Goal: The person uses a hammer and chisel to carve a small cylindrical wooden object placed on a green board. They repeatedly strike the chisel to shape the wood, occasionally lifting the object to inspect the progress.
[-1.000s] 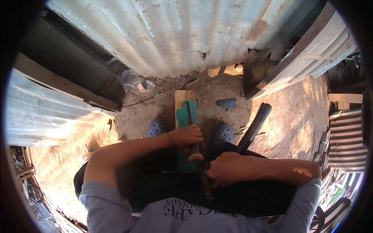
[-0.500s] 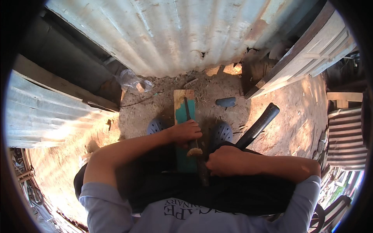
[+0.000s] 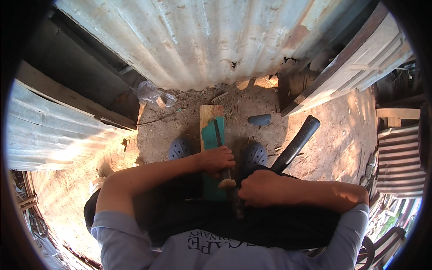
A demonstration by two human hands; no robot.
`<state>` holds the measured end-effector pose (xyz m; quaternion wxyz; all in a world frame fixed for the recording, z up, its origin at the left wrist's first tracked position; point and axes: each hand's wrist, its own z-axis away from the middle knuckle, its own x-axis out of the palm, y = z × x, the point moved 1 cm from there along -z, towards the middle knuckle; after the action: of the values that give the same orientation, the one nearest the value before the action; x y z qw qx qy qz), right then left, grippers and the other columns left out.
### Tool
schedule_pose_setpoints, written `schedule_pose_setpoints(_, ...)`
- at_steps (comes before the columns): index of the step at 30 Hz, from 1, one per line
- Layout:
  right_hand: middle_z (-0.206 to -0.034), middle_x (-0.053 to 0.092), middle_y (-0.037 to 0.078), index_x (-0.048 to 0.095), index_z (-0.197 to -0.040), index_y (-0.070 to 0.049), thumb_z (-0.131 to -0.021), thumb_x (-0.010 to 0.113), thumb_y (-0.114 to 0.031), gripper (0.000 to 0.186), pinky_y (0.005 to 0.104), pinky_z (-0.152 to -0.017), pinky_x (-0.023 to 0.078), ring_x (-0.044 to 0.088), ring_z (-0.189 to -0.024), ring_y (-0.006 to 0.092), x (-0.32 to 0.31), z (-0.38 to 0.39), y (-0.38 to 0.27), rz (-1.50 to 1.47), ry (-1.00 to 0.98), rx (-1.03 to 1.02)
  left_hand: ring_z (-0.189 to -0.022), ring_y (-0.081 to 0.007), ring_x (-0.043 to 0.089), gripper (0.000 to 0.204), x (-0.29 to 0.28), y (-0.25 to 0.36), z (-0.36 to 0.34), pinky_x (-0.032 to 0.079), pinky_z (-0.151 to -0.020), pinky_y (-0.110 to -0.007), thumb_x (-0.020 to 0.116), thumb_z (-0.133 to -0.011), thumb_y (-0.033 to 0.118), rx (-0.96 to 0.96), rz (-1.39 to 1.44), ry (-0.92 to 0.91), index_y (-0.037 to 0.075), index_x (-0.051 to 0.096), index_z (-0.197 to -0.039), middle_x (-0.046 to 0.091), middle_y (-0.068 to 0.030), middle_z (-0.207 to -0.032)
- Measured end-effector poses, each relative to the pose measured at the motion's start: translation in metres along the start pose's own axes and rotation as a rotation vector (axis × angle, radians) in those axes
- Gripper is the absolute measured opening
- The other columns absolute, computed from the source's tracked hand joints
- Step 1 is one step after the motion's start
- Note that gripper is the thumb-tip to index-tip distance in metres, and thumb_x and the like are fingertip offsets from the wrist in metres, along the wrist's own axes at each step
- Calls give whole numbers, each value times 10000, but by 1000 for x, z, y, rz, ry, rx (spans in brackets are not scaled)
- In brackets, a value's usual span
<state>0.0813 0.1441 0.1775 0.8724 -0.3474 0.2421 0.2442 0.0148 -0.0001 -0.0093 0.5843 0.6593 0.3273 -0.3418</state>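
Observation:
My left hand (image 3: 217,160) is closed round a long, slim dark tool (image 3: 218,134). Its narrow end points away from me over a green-painted board (image 3: 211,140) with a bare wood end. Below that hand the tool carries a light brown collar-like piece (image 3: 227,183), and a dark lower part (image 3: 237,208) reaches toward my lap. My right hand (image 3: 260,188) is a closed fist just right of this part; its grip is hidden. From behind it a black, round-ended bar (image 3: 295,145) slants up and right; whether the fist holds it I cannot tell.
Grey-blue clogs (image 3: 255,155) on my feet flank the board. A dark blue flat piece (image 3: 259,119) and a clear plastic bag (image 3: 154,95) lie on the dirt floor. Corrugated metal sheet (image 3: 193,40) stands ahead, a wooden panel (image 3: 355,60) at right.
The slim tool and my left hand have shifted slightly toward me, over the board. My right hand stays almost in place.

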Motion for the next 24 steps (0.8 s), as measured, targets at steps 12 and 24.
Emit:
schedule_pose_setpoints(12, -762, 663, 175, 673, -795, -21, -851, 592, -338, 332, 440, -666, 533, 665, -773, 352, -4, -5, 5, -118, -30, 68, -915, -245, 514, 532, -4, -2, 2, 378, -834, -368, 785, -438, 221, -38, -27, -7, 85, 547, -894, 542, -54, -895)
schedule_pose_setpoints(24, -768, 666, 170, 668, -831, -20, -846, 597, -351, 338, 426, -666, 531, 661, -760, 354, -1, 2, 6, -96, -1, 22, -913, -249, 514, 523, -16, -11, 4, 375, -828, -376, 773, -454, 238, -61, -10, -11, 84, 533, -893, 529, -57, -882)
